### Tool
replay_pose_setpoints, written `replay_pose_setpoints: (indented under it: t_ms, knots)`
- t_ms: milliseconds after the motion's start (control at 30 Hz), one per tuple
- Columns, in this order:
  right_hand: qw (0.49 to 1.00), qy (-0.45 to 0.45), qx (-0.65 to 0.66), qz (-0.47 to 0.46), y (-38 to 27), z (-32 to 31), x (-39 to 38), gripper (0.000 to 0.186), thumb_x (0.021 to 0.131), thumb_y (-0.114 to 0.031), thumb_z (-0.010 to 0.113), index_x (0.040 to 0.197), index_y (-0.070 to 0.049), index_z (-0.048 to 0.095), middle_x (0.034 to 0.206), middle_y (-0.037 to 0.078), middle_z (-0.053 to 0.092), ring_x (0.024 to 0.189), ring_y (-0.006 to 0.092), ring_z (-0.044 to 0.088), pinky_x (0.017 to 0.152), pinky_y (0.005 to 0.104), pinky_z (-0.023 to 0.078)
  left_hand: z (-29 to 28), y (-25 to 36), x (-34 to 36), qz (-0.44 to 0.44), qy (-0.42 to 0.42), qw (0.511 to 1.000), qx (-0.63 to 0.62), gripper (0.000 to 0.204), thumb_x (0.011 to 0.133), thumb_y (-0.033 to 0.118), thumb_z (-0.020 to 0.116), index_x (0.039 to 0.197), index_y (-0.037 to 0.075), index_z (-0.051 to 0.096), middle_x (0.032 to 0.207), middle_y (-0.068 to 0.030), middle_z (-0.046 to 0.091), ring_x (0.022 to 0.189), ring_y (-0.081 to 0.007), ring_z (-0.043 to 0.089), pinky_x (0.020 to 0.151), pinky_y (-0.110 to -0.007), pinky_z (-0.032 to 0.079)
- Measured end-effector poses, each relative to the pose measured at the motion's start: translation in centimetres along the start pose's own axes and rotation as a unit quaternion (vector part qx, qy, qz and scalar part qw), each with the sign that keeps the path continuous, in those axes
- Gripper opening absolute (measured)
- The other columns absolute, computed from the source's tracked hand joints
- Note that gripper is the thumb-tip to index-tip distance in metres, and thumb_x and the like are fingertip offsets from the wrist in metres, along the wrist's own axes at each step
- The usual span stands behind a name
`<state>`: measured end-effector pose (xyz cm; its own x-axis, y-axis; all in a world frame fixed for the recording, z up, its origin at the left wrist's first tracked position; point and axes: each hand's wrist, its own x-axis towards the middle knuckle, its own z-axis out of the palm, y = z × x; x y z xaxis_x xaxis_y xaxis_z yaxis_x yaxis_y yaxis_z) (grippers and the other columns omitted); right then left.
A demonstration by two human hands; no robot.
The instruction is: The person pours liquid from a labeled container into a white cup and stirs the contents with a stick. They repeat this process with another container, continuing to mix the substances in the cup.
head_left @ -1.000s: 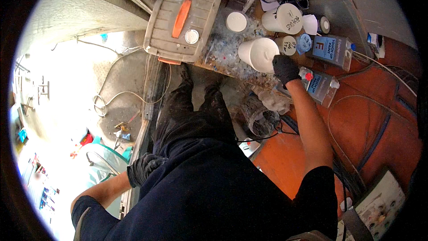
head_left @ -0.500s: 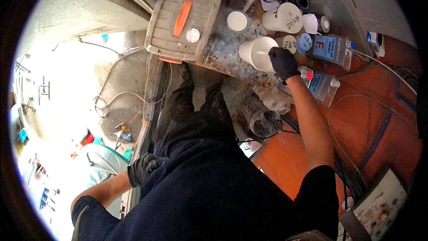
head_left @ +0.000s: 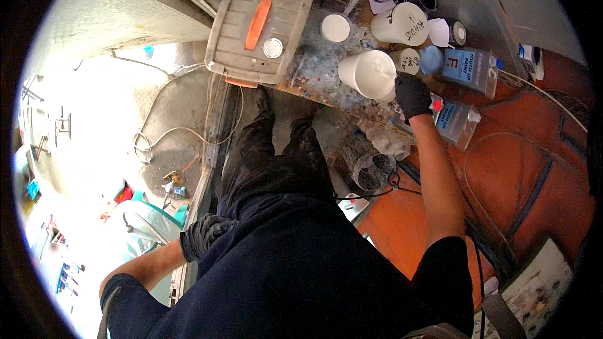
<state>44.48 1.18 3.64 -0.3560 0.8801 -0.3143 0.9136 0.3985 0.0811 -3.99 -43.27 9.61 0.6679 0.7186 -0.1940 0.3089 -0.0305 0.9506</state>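
A white bucket (head_left: 350, 75) with whitish contents stands tilted-looking near the front edge of a paint-stained bench (head_left: 308, 69). At its right rim is my right hand (head_left: 412, 96), in a black glove, with the fingers closed. What it grips, if anything, is hidden; a pale shape inside the bucket reaches toward the fingers. My left hand (head_left: 207, 236), also in a dark glove, rests against my waist with its fingers curled in and nothing visible in them.
A grey lidded bin with an orange handle (head_left: 257, 25) stands left of the bucket. White tubs (head_left: 405, 24), a round lid (head_left: 335, 27) and clear plastic jugs (head_left: 468, 69) surround it. A grimy cylinder (head_left: 370, 166) sits below the bench; hoses (head_left: 531, 194) cross the orange floor.
My right hand has moved slightly right and down from the bucket's inside to its right rim, so more of the white contents shows. My left hand stays at my waist.
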Motion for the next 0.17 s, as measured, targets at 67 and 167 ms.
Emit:
replay_pose_setpoints:
  t_ms: [67,167]
  knots:
    - [0.995,-0.076,-0.032,-0.057,-0.1,0.9,-0.2,0.020,0.086,-0.021,0.053,0.083,-0.004,0.063,0.081,0.019,0.066,0.078,0.0380,0.066,0.068,0.0488,0.052,-0.5,0.3,0.3,-0.004,0.004,1.000,0.013,0.045,0.087,0.024,0.056,0.127,0.005,0.051,0.114,-0.0139,0.060,0.095,-0.0291,0.057,0.083,-0.042,0.044]
    - [0.991,-0.058,0.041,-0.110,-1.5,-0.2,0.7,0.022,0.083,-0.021,0.058,0.091,-0.004,0.069,0.089,0.021,0.067,0.085,0.0355,0.067,0.077,0.0460,0.054,-0.6,0.5,0.0,-0.007,0.000,1.000,0.010,0.049,0.085,0.025,0.059,0.130,0.008,0.050,0.114,-0.0129,0.060,0.097,-0.0290,0.056,0.087,-0.043,0.045]
